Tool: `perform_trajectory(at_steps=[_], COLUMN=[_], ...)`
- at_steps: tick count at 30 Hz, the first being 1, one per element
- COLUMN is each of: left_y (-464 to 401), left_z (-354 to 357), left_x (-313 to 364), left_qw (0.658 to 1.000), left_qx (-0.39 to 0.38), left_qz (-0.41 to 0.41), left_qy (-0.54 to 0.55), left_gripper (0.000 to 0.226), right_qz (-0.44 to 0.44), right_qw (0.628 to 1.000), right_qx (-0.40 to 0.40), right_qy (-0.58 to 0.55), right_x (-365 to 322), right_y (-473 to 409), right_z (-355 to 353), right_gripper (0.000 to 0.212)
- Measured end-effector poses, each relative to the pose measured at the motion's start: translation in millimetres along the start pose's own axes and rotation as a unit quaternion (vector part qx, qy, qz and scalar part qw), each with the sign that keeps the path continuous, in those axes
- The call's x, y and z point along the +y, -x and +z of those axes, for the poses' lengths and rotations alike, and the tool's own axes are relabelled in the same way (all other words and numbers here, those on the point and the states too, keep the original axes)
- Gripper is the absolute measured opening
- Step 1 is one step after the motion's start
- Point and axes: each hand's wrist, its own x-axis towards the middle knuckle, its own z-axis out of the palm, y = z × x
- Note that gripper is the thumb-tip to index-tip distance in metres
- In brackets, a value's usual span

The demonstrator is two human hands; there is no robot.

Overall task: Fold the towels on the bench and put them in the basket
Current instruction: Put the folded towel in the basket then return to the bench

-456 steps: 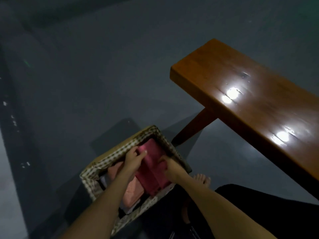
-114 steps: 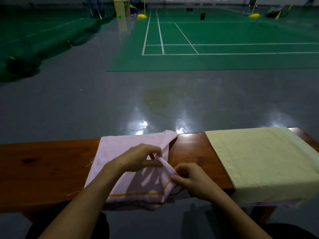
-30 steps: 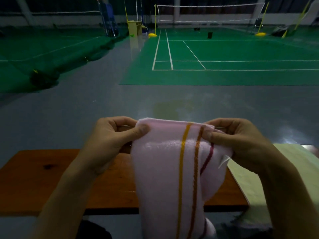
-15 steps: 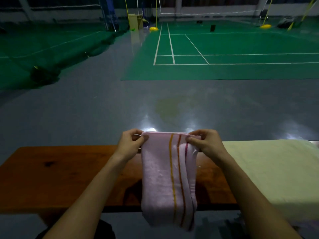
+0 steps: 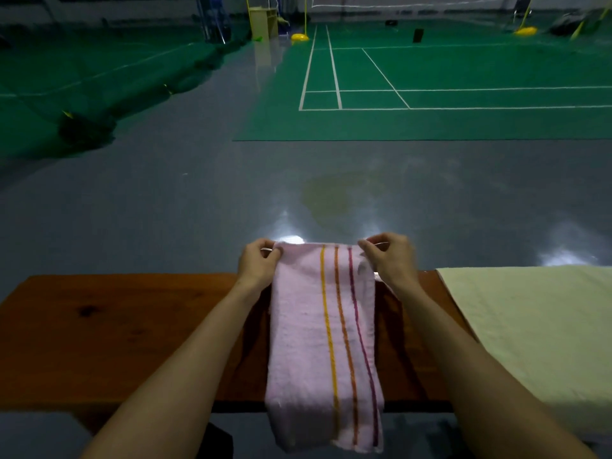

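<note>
A pink towel (image 5: 308,342) with yellow, orange and purple stripes is folded into a long narrow strip. It hangs over the wooden bench (image 5: 132,336), its lower end dangling past the near edge. My left hand (image 5: 258,265) pinches its top left corner and my right hand (image 5: 390,256) pinches its top right corner, both above the bench's far edge. A pale yellow towel (image 5: 530,326) lies spread flat on the bench's right end. The basket is out of view.
Beyond the bench lies a glossy grey floor (image 5: 165,200) with light reflections, then a green badminton court (image 5: 430,94) with white lines. A dark netting heap (image 5: 86,130) sits at the far left. The bench's left part shows bare wood.
Both hands have moved forward and down with the pink towel, from chest height to over the bench. The towel's lower part now drapes on the bench top and hangs past its near edge.
</note>
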Motion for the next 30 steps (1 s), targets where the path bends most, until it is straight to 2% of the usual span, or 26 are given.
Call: perform_trajectory(at_steps=[1,3,5,7,10,12,15,18,22,25,28,30], left_y=[0.7,6.9,19.4,41.2,92.5,132.0,178.9,196.9,197.9,188.8,180.4,185.2], left_z=[-2.4,-10.3,-19.9,-27.5,-32.4,-33.8,-31.6,-27.7,-27.7,-27.0,-32.2,-32.2], left_x=[1.2,7.1,16.0,25.7,36.5,36.5,26.8,9.7,-6.3,-11.7,-13.3,-13.1], left_qw=[1.000,0.998,0.993,0.984,0.960,0.936,0.897,0.882,0.859,0.830,0.815,0.818], left_qx=[0.013,0.020,0.006,-0.027,-0.106,-0.149,-0.189,-0.220,-0.242,-0.254,-0.262,-0.241], left_qz=[0.007,0.022,0.053,0.100,0.155,0.173,0.187,0.199,0.210,0.216,0.228,0.243], left_qy=[-0.022,-0.064,-0.107,-0.144,-0.207,-0.268,-0.353,-0.368,-0.400,-0.447,-0.464,-0.463], left_gripper=[0.007,0.018,0.028,0.026,0.021,0.025,0.042,0.059,0.075,0.078,0.086,0.082], right_qz=[0.005,-0.003,-0.012,-0.025,-0.011,0.029,0.079,0.064,0.069,0.077,0.071,0.021], right_qw=[1.000,1.000,0.998,0.995,0.979,0.959,0.935,0.945,0.978,0.988,0.988,0.971], right_qx=[-0.006,-0.020,-0.033,-0.047,-0.101,-0.163,-0.231,-0.204,-0.160,-0.112,-0.096,-0.056], right_qy=[-0.006,0.018,0.043,0.081,0.179,0.231,0.259,0.246,0.115,0.068,0.101,0.233], right_x=[2.2,1.2,-4.6,-14.5,-22.1,-18.5,-9.8,-7.3,-5.6,-4.7,-8.6,-10.8], right_y=[0.1,7.3,22.0,46.6,89.8,119.3,154.9,170.7,177.2,174.9,170.7,177.4], right_z=[-2.0,-9.1,-17.1,-25.1,-37.7,-47.2,-46.9,-42.6,-50.4,-62.7,-70.2,-67.2], right_gripper=[0.029,0.031,0.031,0.028,0.020,0.034,0.038,0.039,0.029,0.022,0.016,0.018])
